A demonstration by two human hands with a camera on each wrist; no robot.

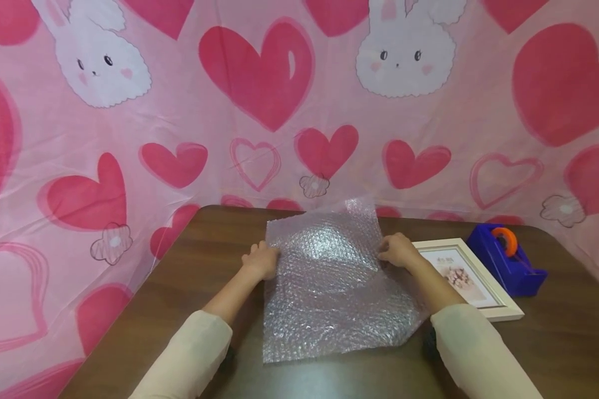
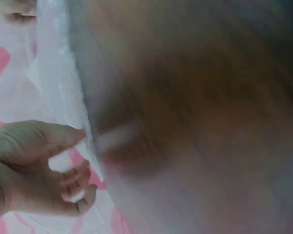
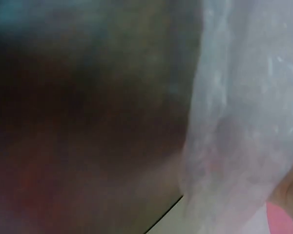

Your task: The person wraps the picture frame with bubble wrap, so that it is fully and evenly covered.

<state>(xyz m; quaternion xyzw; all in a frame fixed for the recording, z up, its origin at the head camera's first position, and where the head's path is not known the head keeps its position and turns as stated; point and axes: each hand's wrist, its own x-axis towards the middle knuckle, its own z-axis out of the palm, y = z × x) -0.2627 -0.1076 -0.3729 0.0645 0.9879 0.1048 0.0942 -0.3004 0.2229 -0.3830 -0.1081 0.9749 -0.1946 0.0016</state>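
A clear sheet of bubble wrap (image 1: 324,299) lies over the middle of the table, its far end raised toward the back edge. At its left edge my left hand (image 1: 262,261) holds the wrap between curled fingers. The left wrist view shows that hand (image 2: 41,168) with a fingertip against the thin edge of the wrap (image 2: 63,63). My right hand (image 1: 398,250) pinches the right edge, beside a cream picture frame (image 1: 499,310). In the right wrist view the wrap (image 3: 244,112) covers most of that hand, and only a blurred part shows.
The picture frame, holding a flower print, lies flat right of the wrap, partly behind my right forearm. Against its far side stands a blue tape dispenser (image 1: 509,271) with an orange roll core. A pink heart-and-rabbit cloth (image 1: 329,83) hangs behind the brown table (image 1: 179,310).
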